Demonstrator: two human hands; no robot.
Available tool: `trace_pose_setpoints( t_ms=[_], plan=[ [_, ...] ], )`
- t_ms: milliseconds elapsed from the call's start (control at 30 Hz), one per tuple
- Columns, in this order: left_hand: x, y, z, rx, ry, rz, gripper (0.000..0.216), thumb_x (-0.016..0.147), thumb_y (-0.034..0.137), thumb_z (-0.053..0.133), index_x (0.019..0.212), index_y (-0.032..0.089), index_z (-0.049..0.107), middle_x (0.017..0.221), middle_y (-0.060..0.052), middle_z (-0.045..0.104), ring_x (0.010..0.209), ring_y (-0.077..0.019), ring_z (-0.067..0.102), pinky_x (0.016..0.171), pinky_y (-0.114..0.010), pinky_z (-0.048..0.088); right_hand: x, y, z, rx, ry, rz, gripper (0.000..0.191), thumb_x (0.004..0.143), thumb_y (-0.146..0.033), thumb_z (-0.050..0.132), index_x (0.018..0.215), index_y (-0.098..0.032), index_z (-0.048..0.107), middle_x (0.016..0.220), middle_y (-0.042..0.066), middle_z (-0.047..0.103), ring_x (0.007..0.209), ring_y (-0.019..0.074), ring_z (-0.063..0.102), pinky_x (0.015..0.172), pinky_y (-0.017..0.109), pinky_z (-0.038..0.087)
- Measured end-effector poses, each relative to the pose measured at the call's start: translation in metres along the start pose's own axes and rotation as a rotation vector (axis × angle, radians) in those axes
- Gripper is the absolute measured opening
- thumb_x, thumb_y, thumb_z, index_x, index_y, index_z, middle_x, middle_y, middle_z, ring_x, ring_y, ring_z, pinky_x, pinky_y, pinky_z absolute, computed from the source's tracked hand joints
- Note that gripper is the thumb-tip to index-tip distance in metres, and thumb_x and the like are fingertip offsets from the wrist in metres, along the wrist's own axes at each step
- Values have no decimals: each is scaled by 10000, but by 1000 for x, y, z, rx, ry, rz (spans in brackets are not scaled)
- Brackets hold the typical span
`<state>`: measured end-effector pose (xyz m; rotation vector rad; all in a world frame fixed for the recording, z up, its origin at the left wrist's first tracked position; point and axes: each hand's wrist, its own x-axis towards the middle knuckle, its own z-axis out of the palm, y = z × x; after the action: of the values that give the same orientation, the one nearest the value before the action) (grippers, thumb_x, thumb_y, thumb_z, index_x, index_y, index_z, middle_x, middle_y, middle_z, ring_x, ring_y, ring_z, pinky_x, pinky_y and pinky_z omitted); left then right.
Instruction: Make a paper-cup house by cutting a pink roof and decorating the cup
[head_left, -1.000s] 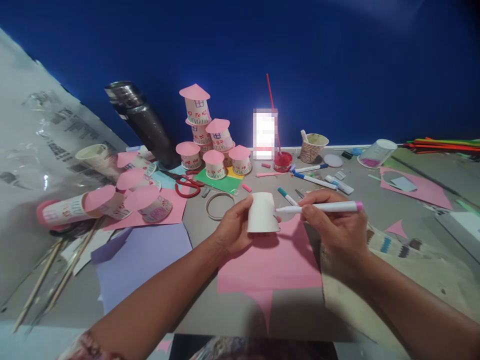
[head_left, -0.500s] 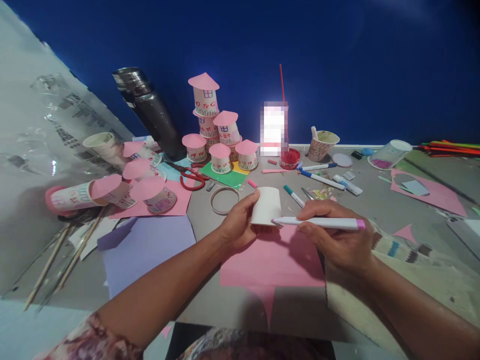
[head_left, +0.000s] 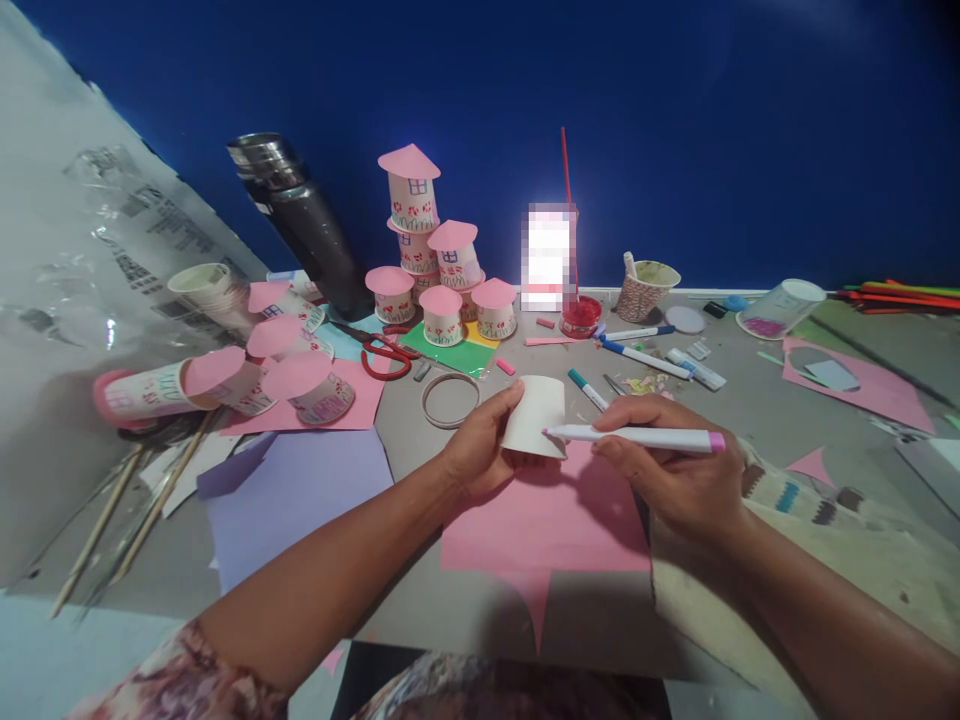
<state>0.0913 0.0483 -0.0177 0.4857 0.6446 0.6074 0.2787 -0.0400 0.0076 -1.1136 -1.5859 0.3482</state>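
Observation:
My left hand (head_left: 478,448) is closed round a plain white paper cup (head_left: 536,412) held upside down and slightly tilted over a pink paper sheet (head_left: 547,525). My right hand (head_left: 671,470) grips a white marker with a pink end cap (head_left: 645,437), lying almost level, its tip touching the cup's side near the rim. Both hands are just above the grey table.
A stack of decorated cup houses with pink roofs (head_left: 435,270) stands behind, beside a dark flask (head_left: 300,220). More cup houses (head_left: 247,375) lie at the left. Red scissors (head_left: 382,355), a tape ring (head_left: 448,398), markers (head_left: 645,355), a red paint pot (head_left: 579,315) and a lilac sheet (head_left: 292,490) are around.
The marker has come down from level with the cup's middle to its lower side, and the cup has tilted a little. The camera has shifted slightly.

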Motion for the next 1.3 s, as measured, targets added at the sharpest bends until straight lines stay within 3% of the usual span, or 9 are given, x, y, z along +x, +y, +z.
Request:
trace_pose_setpoints(
  t_ms=[333, 600, 733, 867, 1300],
  plan=[
    [0, 1, 4, -5, -12, 0, 393, 1069, 376, 450, 1119, 83, 708, 915, -157, 764, 719, -245, 740, 620, -363, 625, 2, -2, 0, -51, 13, 10, 97, 872, -150, 757, 909, -240, 768, 807, 16, 797, 603, 161, 713, 556, 261, 558],
    [-1, 2, 2, -28, 16, 4, 399, 1040, 382, 536, 1229, 71, 701, 931, -158, 774, 792, -253, 752, 673, -335, 617, 3, -6, -2, 2, -62, 13, 65, 875, -170, 745, 889, -227, 772, 764, 23, 790, 558, 157, 682, 498, 254, 518],
    [-1, 1, 2, -38, 24, 12, 386, 1045, 367, 528, 1221, 73, 705, 935, -154, 776, 789, -242, 753, 701, -338, 624, 2, -5, -3, -12, -31, 7, 66, 875, -171, 759, 904, -230, 767, 793, 19, 797, 605, 160, 710, 542, 250, 547],
    [-1, 0, 2, -20, 3, 9, 422, 1062, 387, 477, 1221, 65, 699, 922, -158, 769, 729, -253, 743, 626, -371, 622, 3, -5, -2, -47, 9, 47, 44, 888, -205, 759, 923, -230, 768, 817, 27, 803, 663, 182, 738, 587, 268, 575],
    [-1, 1, 1, -51, -10, 17, 395, 1042, 382, 530, 1229, 78, 699, 927, -151, 775, 769, -249, 754, 649, -336, 622, 2, -5, -2, -25, -33, 47, 29, 887, -213, 758, 897, -231, 779, 774, 25, 792, 571, 166, 695, 512, 260, 524]
  ],
)
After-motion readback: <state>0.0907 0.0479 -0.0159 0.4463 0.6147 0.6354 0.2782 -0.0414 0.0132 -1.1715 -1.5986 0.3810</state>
